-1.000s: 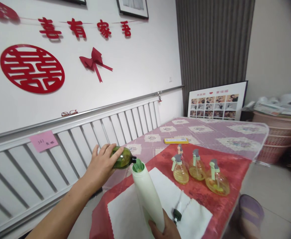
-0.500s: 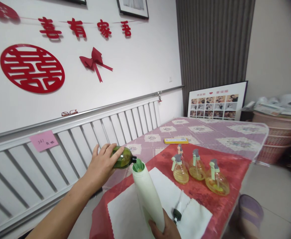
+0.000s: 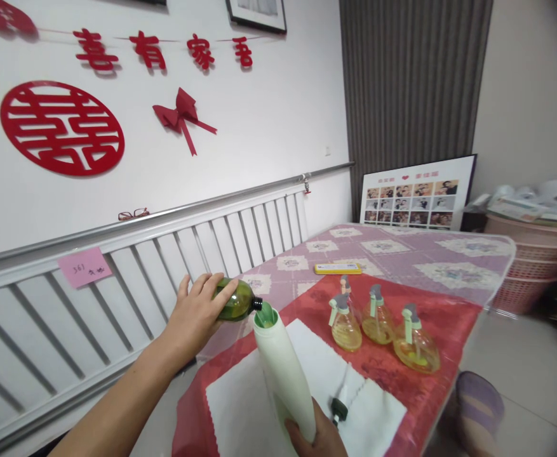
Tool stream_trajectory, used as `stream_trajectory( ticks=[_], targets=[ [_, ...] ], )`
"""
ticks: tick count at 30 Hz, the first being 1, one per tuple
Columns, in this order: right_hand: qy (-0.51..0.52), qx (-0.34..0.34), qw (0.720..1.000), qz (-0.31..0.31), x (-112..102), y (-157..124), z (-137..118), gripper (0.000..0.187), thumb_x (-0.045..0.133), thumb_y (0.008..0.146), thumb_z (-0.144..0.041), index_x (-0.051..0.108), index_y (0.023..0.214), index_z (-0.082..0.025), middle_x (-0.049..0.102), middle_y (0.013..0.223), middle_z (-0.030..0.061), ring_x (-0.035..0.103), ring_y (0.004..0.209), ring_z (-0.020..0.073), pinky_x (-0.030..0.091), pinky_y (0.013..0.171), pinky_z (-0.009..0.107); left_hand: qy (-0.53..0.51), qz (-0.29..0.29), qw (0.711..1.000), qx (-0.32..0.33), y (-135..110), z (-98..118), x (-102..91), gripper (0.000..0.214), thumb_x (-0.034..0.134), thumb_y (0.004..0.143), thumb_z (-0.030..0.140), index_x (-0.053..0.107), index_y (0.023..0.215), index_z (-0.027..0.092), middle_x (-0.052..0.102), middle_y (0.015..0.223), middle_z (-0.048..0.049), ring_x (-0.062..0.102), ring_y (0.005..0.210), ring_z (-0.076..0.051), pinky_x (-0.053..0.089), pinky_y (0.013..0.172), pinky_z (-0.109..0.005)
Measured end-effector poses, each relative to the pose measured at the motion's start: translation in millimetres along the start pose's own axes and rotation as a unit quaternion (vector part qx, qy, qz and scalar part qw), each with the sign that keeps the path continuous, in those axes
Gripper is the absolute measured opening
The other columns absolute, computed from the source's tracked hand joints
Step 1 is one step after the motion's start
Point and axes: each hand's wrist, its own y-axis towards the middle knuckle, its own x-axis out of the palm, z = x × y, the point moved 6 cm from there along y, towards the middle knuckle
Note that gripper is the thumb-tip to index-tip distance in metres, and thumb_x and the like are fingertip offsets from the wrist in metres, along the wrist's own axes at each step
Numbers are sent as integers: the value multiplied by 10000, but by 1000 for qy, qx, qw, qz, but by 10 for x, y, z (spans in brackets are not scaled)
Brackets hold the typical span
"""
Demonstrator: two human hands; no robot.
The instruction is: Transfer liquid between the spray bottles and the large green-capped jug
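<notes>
My left hand (image 3: pixel 193 320) is closed round a small green bottle (image 3: pixel 238 300), tipped on its side with its dark neck over the green-rimmed mouth of a tall white bottle (image 3: pixel 282 374). My right hand (image 3: pixel 317 439), at the bottom edge, grips the base of that white bottle, which leans to the left above a white cloth (image 3: pixel 326 387). A dark green spray head with a tube (image 3: pixel 339 408) lies on the cloth beside my right hand. Three round spray bottles of yellow liquid (image 3: pixel 378 327) stand on the red tablecloth (image 3: pixel 440 324) to the right.
A yellow flat case (image 3: pixel 338 268) lies on the purple patterned table cover (image 3: pixel 430 254) further back. A white slatted rail (image 3: pixel 130 266) runs along the left wall. A framed photo collage (image 3: pixel 416 193) leans at the back. Pink baskets (image 3: pixel 530 266) stand right; a purple slipper (image 3: pixel 481 400) below.
</notes>
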Motion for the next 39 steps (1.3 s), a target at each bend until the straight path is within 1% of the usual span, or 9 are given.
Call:
stream_trajectory(
  ticks=[6, 11, 18, 24, 26, 31, 33, 37, 39],
  targets=[
    [-5, 12, 1000, -2, 16, -7, 66, 355, 581, 745, -326, 649, 1047, -153, 765, 915, 88, 724, 806, 238, 574, 715, 269, 8, -5, 1000, -1, 9, 2, -1, 678, 579, 752, 122, 360, 1367, 307, 476, 1383, -106, 416, 1244, -322, 267, 1020, -627],
    [0, 17, 1000, -7, 17, 2, 54, 333, 580, 747, -335, 655, 1025, -168, 765, 932, 86, 722, 824, 240, 572, 722, 272, 14, -6, 1000, 1, 6, 2, 5, 684, 577, 751, 113, 355, 1367, 311, 469, 1388, -111, 415, 1249, -324, 267, 1020, -626],
    [18, 32, 999, 25, -4, -14, 26, 336, 592, 720, -356, 666, 994, -176, 768, 886, 79, 718, 791, 248, 567, 704, 289, 23, 1, 1000, 10, 0, 10, 3, 687, 553, 745, 79, 359, 1364, 307, 475, 1383, -121, 418, 1244, -331, 278, 1011, -630],
    [42, 38, 996, 76, -2, -39, 2, 327, 584, 702, -373, 669, 957, -188, 766, 853, 68, 711, 765, 247, 554, 688, 292, 23, 4, 1000, 9, 10, 22, -21, 697, 558, 735, 62, 365, 1359, 303, 480, 1376, -114, 420, 1246, -331, 281, 1011, -630],
    [40, 36, 996, 71, -2, -35, 3, 328, 585, 705, -366, 664, 964, -181, 765, 841, 69, 711, 748, 244, 555, 681, 292, 24, 3, 1000, 10, 9, 25, -24, 704, 558, 732, 52, 365, 1360, 304, 478, 1378, -112, 420, 1248, -330, 282, 1013, -627],
    [15, 30, 999, 11, -15, -1, 10, 347, 598, 721, -334, 657, 1018, -164, 768, 913, 83, 721, 811, 241, 566, 718, 272, 29, 5, 1000, 9, 1, 16, -17, 674, 530, 755, 55, 369, 1359, 307, 479, 1380, -116, 422, 1247, -330, 281, 1009, -630],
    [7, 28, 1000, -2, -21, 2, 10, 352, 594, 728, -333, 656, 1027, -156, 767, 925, 88, 724, 821, 241, 568, 720, 266, 31, 5, 999, 8, 0, 15, -17, 662, 520, 762, 57, 370, 1357, 306, 479, 1381, -117, 422, 1248, -329, 283, 1006, -630],
    [10, 23, 1000, 18, -11, -14, 14, 332, 584, 733, -347, 664, 1002, -169, 770, 901, 84, 726, 798, 254, 571, 691, 279, 32, 6, 999, 9, 4, 24, -25, 649, 515, 770, 63, 372, 1356, 302, 480, 1381, -120, 426, 1245, -330, 289, 1004, -628],
    [22, 20, 998, 47, -3, -28, 11, 324, 584, 722, -350, 672, 985, -183, 771, 884, 77, 724, 783, 263, 569, 691, 292, 31, 7, 999, 10, 6, 26, -26, 650, 522, 769, 70, 373, 1356, 304, 484, 1376, -120, 429, 1241, -329, 285, 1007, -628]
  ],
)
